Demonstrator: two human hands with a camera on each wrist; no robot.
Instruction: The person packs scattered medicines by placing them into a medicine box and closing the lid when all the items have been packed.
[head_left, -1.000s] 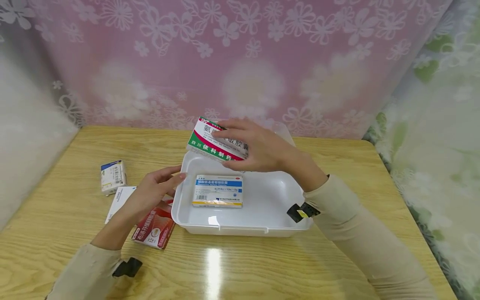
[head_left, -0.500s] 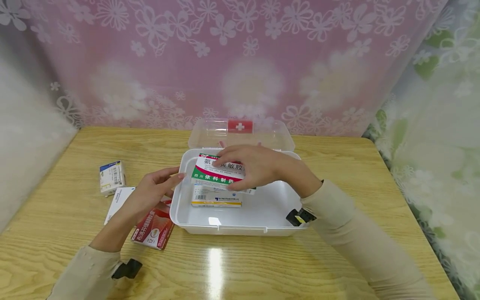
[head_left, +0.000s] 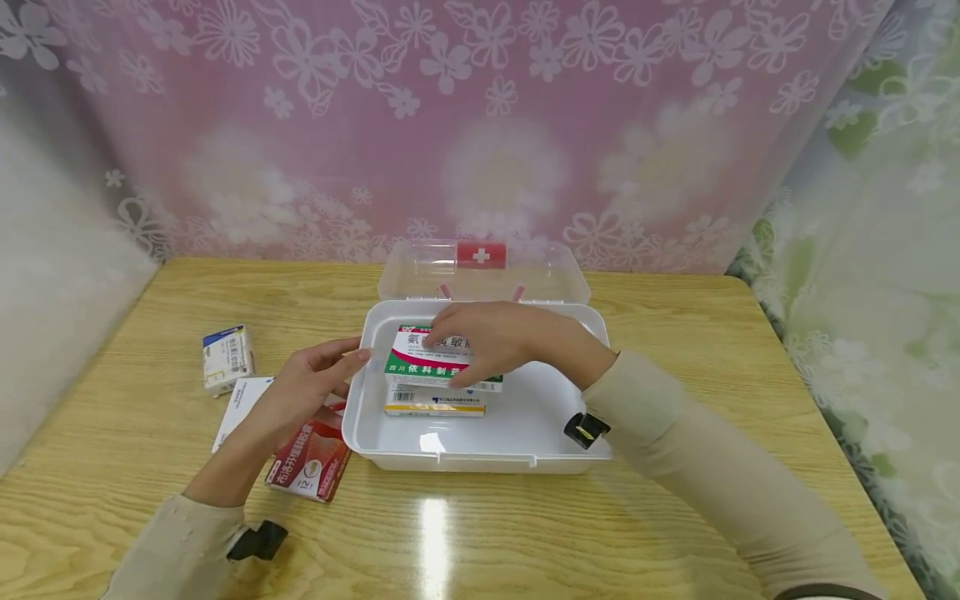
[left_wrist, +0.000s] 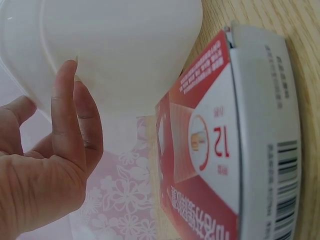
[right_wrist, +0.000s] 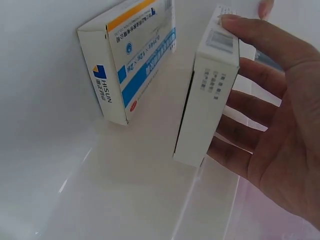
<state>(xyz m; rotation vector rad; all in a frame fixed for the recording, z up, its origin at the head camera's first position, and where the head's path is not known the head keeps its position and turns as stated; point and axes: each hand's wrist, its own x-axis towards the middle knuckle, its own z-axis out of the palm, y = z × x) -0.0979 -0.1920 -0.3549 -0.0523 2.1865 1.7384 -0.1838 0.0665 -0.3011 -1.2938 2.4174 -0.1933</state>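
My right hand (head_left: 498,337) holds a white, green and red medicine box (head_left: 427,367) between thumb and fingers, low inside the white plastic first-aid box (head_left: 540,417). In the right wrist view, this medicine box (right_wrist: 207,105) stands apart from a blue, white and orange medicine box (right_wrist: 135,60) on the container's floor. In the head view it partly covers that blue and white one (head_left: 435,402). My left hand (head_left: 311,387) touches the container's left side with loosely bent fingers; in the left wrist view its fingertips rest against the outer wall (left_wrist: 120,55).
Left of the container lie a red medicine box (head_left: 311,462), a white box (head_left: 242,408) partly under my left forearm, and a small white and blue box (head_left: 227,360). The clear lid (head_left: 420,271) with a red cross label stands raised behind, near the floral curtain (head_left: 495,125).
My right hand has lowered the green and white medicine box from above the container's back rim down into it, behind and partly over the blue one. The left hand has stayed put.
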